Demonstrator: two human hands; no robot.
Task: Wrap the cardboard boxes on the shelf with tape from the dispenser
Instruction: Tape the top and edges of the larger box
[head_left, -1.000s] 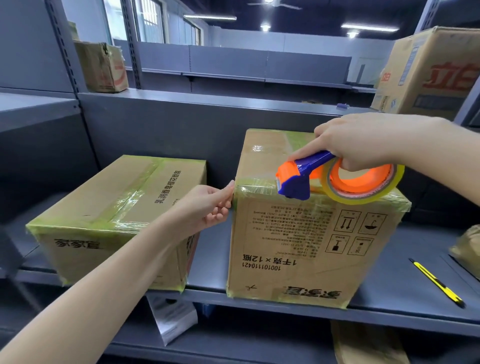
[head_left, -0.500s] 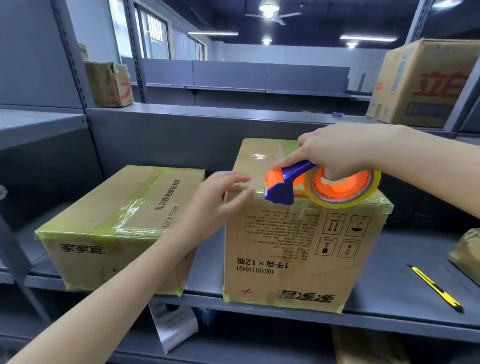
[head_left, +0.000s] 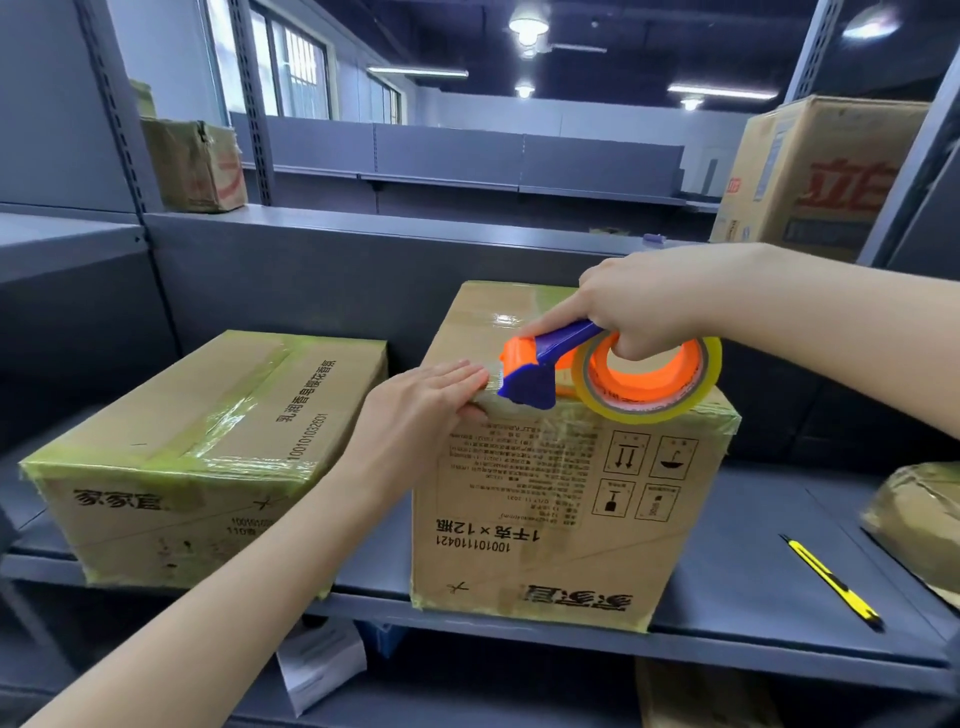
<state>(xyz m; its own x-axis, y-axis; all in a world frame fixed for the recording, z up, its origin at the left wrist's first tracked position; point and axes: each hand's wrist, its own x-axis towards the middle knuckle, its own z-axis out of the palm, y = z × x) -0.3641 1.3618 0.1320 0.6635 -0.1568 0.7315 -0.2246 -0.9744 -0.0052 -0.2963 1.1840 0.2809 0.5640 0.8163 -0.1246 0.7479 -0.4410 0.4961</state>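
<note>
Head: left hand (head_left: 421, 410) nearer dispenser (head_left: 537, 371)

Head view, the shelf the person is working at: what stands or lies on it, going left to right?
flat taped box → upright box → yellow utility knife → wrapped package, cut off by the right edge.

left hand (head_left: 426, 402) lies flat, fingers straight, arm angling in from lower left, and right hand (head_left: 641, 306) is curled round the tape dispenser (head_left: 530, 387), arm in from the right
</note>
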